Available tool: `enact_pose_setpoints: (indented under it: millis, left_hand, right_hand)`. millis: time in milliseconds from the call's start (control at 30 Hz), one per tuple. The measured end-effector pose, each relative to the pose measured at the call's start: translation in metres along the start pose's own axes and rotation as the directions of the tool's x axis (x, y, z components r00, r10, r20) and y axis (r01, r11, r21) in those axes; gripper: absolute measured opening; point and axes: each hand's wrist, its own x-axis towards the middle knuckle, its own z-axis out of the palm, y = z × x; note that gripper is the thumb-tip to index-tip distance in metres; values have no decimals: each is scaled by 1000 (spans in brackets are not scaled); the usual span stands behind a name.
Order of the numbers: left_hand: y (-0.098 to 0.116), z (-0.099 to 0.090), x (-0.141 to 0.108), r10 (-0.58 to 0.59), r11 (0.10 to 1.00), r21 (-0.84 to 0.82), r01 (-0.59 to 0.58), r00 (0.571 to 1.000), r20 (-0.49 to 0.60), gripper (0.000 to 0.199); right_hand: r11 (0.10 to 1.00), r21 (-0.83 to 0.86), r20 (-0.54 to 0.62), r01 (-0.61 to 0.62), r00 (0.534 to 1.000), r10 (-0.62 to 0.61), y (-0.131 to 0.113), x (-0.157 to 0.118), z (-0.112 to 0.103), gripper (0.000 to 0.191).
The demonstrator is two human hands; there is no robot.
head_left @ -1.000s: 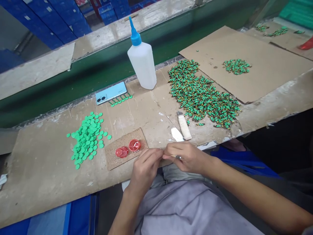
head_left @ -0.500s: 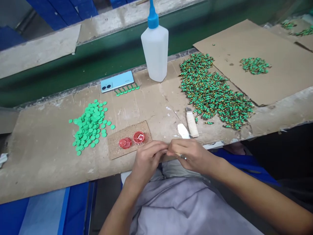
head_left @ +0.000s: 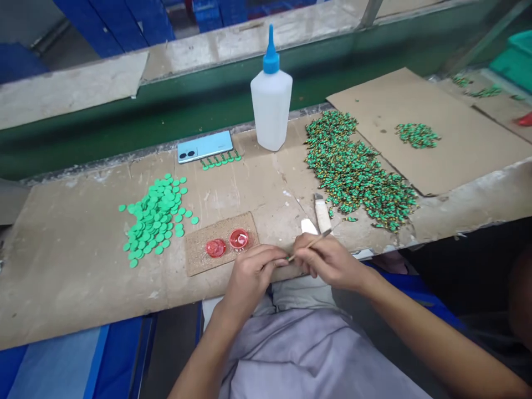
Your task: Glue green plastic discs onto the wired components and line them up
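Observation:
My left hand [head_left: 254, 271] is closed at the table's front edge, pinching a small green piece [head_left: 287, 258] between thumb and fingertips. Most of that piece is hidden. My right hand [head_left: 326, 260] grips a thin paintbrush [head_left: 318, 239], its wooden handle end pointing at the green piece and its metal-collared end up to the right. Left of my hands, a brown board [head_left: 195, 260] carries two small red cups, one [head_left: 215, 248] and another [head_left: 239, 239] with something pale inside. Just beyond my right hand lie a pale-handled blade [head_left: 322, 215] and a white piece [head_left: 308, 226].
Green discs [head_left: 155, 213] are heaped at left. Small green-and-black figures [head_left: 357, 166] are piled at right, with a smaller heap [head_left: 417, 136] on cardboard [head_left: 453, 122]. Behind stand a blue-capped bottle [head_left: 271, 108], a phone [head_left: 205, 147] and a row of figures on discs [head_left: 220, 160].
My right hand has drawn slightly away from my left, and the brush has swung to point up and right. The green piece in my left fingertips now shows. The view has shifted somewhat.

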Motion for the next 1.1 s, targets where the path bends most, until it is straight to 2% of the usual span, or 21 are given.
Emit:
enact_pose_setpoints:
  millis: [67,100,200,333,400,600,800,967,1100]
  left_hand:
    - [0,0,0,0,1000,-1,0,1000,-5,14]
    - [0,0,-1,4,1000,-2,-4,1000,-4,13]
    - [0,-1,-1,-10,1000,-3,10,1000,12,13]
    - [-1,-3,-1,-35,999,1,35,999,12,11]
    - [-2,-4,0,-39,999,8,39,999,13,10]
    - [-3,-4,0,-27,999,30,27,999,18,10]
    - [0,-4,1,-43,998,52,41,999,24,11]
    - [1,-4,2,-38,998,53,36,999,28,12]
    - [2,-3,1,-57,998,41,56,998,27,12]
  right_hand:
    - [994,89,-124,-70,989,81,-2,-3,0,28]
    - [994,84,-162,-69,983,82,-3,-4,0,28]
    - [1000,8,-175,-13,984,15,-5,-6,3,31]
    - [991,121,-242,-61,966,89,-7,-4,4,22]
    - [989,126,-237,-71,966,99,-6,-3,2,21]
    - [998,-32,-222,-58,974,50,-2,-3,2,38]
    - [982,-168,-104,92,988,-110,0,-1,6,33]
    - [960,-237,-77,150,982,-172,1,-2,7,23]
    - [945,-283,-53,164,981,-186,1,-3,7,22]
